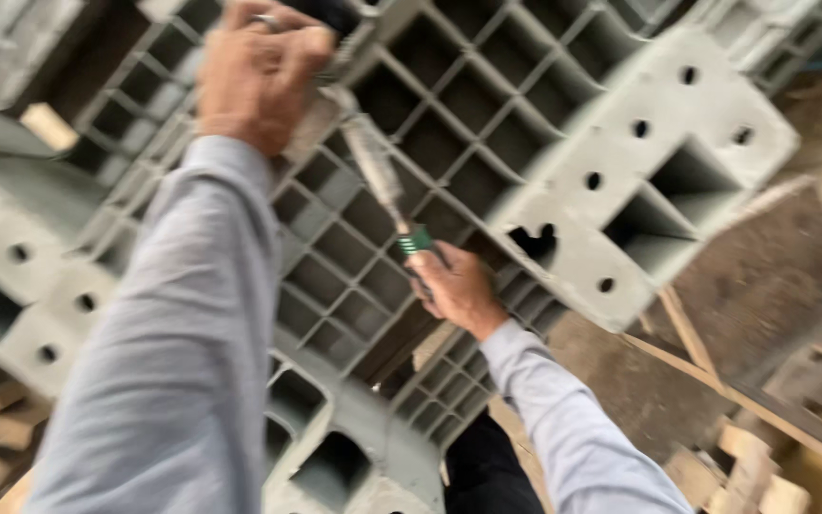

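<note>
Matt grey plastic pallet (563, 162); dusty metal tool shaft (373, 167); wood scraps (749, 466).

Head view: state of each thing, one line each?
Left hand: raised, fist closed on the tool's upper end.
Right hand: gripping the tool's lower end, by the green collar.
Tool: held slanted against the grid, blurred.
Green collar: on the tool.
Grey grid panel: tilted, ribbed side facing camera.

ground is bare dirt/concrete floor (763, 286), brownish. grey plastic grid pallets (487, 124) stacked and leaning on it, one overlapping the next. loose wood offcuts (749, 466) bottom right, a long timber strip (715, 381) lying beside them. blurry, details unclear.
</note>
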